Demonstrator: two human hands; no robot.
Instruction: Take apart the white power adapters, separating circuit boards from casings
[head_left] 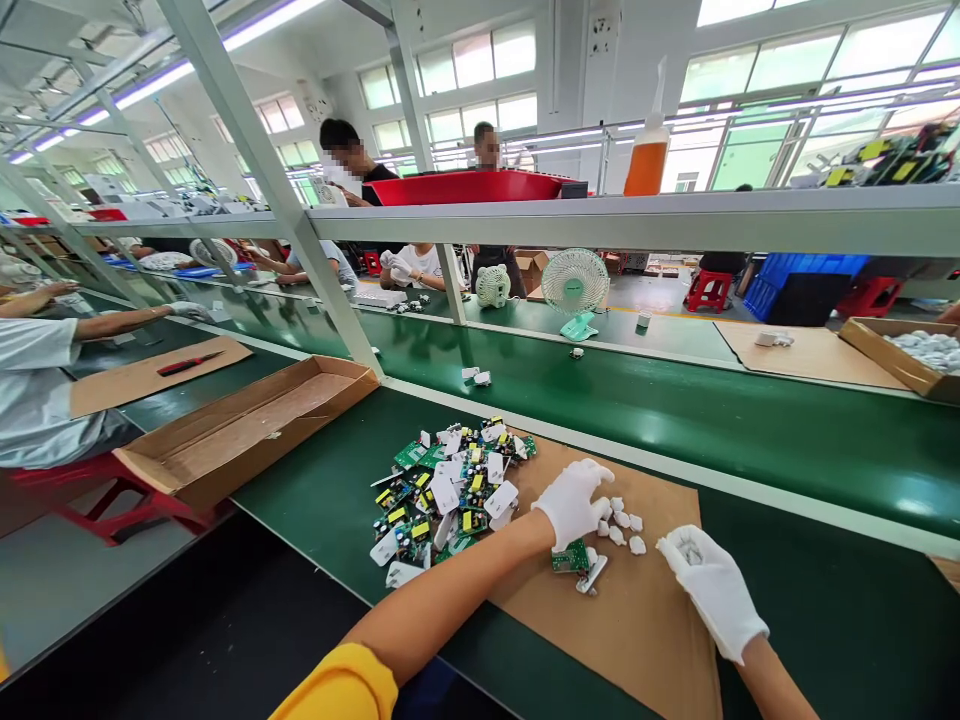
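Head view: white pieces [622,519] just beside left hand [571,503], fingers [596,470] spread (right hand [714,590] curled, hold unclear)

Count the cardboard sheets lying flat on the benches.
3 clearly: the near sheet beneath the left hand, the left sheet under a red tool, the right sheet beside a box. A brown piece at the right edge may be another; others may be hidden.

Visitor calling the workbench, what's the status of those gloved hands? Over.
Left hand beside small white pieces. Right hand at right edge of cardboard sheet, fingers curled, contents unclear. Possibly in the way: green board near left hand.
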